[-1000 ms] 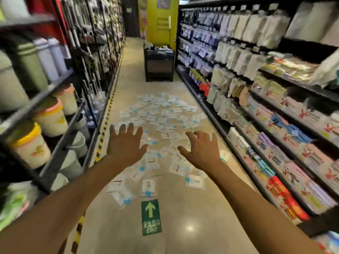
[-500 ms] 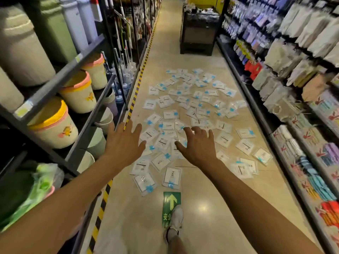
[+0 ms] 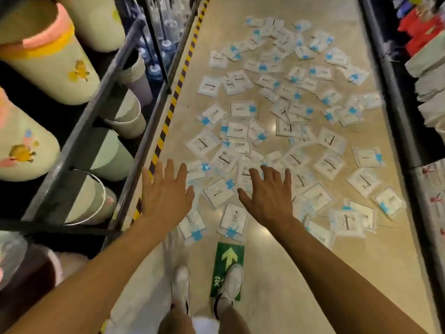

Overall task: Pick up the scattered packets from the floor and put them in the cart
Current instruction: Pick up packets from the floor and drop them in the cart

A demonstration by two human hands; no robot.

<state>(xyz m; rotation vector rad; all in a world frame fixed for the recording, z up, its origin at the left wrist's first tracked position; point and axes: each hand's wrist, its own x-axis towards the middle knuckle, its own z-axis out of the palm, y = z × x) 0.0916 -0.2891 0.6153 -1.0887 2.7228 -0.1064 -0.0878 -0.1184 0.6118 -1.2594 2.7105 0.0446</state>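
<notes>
hovering l hand [image 3: 166,196] + r hand [image 3: 267,198], fingers spread, over packets [image 3: 284,112]

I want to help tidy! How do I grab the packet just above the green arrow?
Probably pinch the packet by its blue-tabbed end, coming down from the near side. It lies flat and thin, and that end rests on bare floor, uncovered by other packets.
</notes>
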